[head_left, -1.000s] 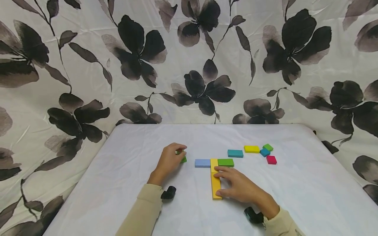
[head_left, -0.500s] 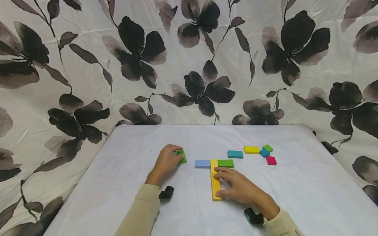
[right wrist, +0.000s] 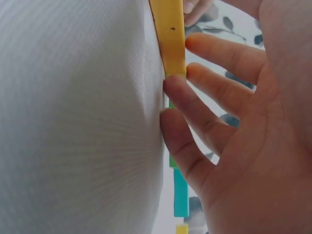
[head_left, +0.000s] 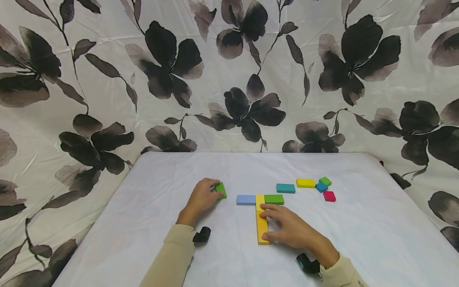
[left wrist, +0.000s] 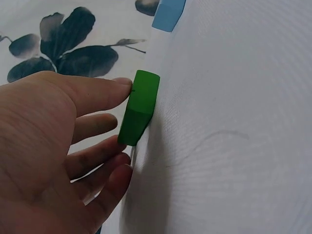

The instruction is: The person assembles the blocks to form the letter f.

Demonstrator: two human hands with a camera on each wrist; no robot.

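Left fingers [left wrist: 95, 126]: we pinch the left green block [head_left: 222, 190] between the thumb and fingertips of our left hand [head_left: 201, 196].
Left green block: it sits at our fingertips, out past the palm, near the light blue block [head_left: 246, 200] but not touching it.
Right fingers [right wrist: 224, 53]: loose and spread; the thumb and fingertips of our right hand [head_left: 292, 228] rest on the yellow blocks.
Yellow blocks: short yellow block [head_left: 259, 198] and long yellow block [head_left: 262, 224] lie end to end under our fingertips.
Top row: light blue block touches short yellow block on one side, right green block [head_left: 274, 199] on the other.
Farther right: teal block [head_left: 285, 188] and small red block [head_left: 329, 196] lie apart from our fingers.
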